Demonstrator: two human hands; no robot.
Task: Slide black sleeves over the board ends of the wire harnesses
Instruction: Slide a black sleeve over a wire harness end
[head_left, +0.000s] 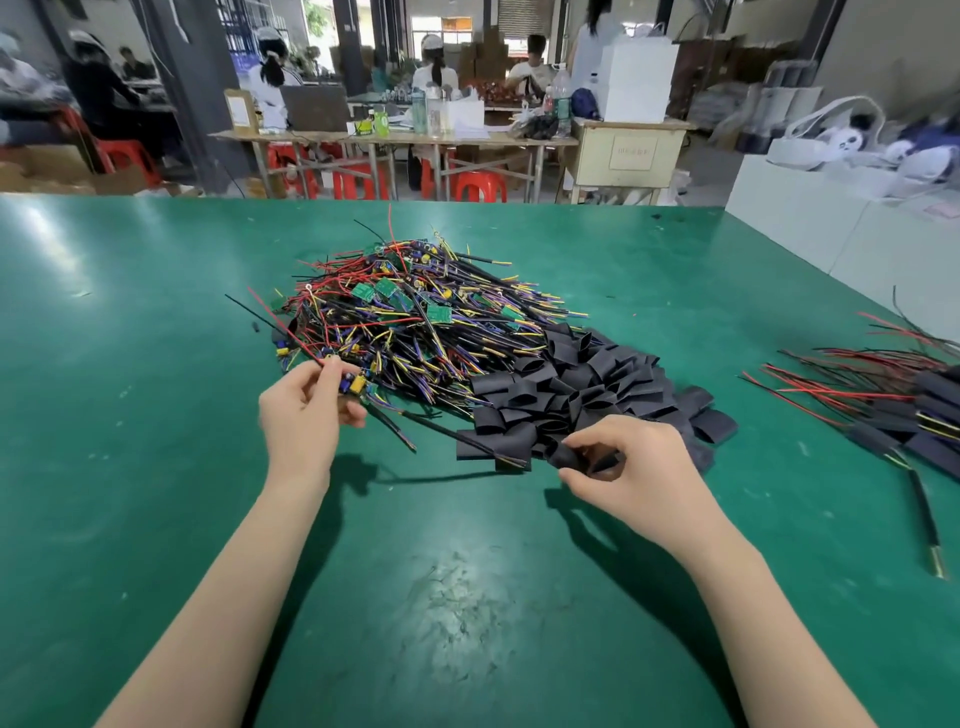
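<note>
Both grips are closed on parts. On the left, the left hand (306, 410) pinches the board end of one wire harness (358, 385) between thumb and curled fingers, at the near left edge of the big pile; the small board with its yellow and blue components shows just past the fingertips, a red lead runs up and away to the left, and the black cable trails down to the right across the green surface (156, 415). On the right, the right hand (631, 467) holds one black sleeve (571, 460) with fingers curled round it, at the near edge of the sleeve heap. The two hands are apart, with the harness's black cable lying between them and its tip resting on the nearest sleeves.

Behind the hands lies the pile of wire harnesses (415, 317), a tangle of red, yellow, purple and black leads with small green circuit boards among them. Touching its right side is the heap of black sleeves (597, 384), short flattened tubes lying loose. Well apart, at the right edge of the surface, lies a group of sleeved harnesses (914, 410), their board ends covered in black and red leads fanning left. White boxes (810, 228) stand at the far right corner. Beyond the surface, people sit at other tables with red plastic stools (480, 186) beneath.
</note>
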